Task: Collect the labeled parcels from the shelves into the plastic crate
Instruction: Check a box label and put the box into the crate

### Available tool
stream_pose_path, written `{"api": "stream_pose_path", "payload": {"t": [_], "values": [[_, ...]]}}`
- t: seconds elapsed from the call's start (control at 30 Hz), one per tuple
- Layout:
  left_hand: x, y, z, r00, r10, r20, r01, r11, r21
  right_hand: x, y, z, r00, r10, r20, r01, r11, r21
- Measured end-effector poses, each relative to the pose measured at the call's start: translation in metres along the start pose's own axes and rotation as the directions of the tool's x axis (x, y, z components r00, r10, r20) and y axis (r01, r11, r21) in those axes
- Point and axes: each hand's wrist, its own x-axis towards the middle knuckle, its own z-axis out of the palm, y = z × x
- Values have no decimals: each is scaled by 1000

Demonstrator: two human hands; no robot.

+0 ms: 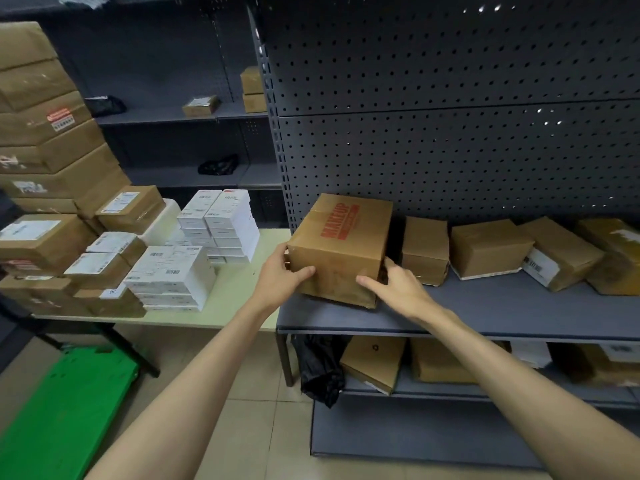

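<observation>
A brown cardboard parcel [341, 247] with red print on its top sits at the left end of the grey shelf [502, 306]. My left hand [280, 275] grips its left front corner, thumb across the front face. My right hand [398, 285] holds its right front corner, fingers wrapped round the side. More brown parcels [490, 247] line the same shelf to the right, some with white labels. A green plastic crate [65, 407] lies on the floor at the lower left.
A pale table [239, 289] to the left carries stacks of white boxes [228, 223] and brown cartons [45, 244]. The lower shelf holds more cartons [374, 362] and a black bag [320, 368]. Perforated grey panels back the shelving.
</observation>
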Motion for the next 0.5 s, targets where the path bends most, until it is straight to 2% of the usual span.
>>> {"api": "stream_pose_path", "payload": {"t": [0.17,0.3,0.4,0.5], "values": [[-3,22,-3,987,98,-130,-111,989,-93,-6,-11,-13,984,-48,-172,83,976,200],[-1,43,-3,968,138,-208,-171,973,-154,-1,-25,-28,945,-53,-322,125,971,205],[1,57,-4,958,145,-246,-199,956,-215,1,-36,-38,922,-48,-385,145,963,226],[2,63,-4,960,165,-224,-217,948,-233,2,-44,-45,912,-40,-409,143,965,222]]}}
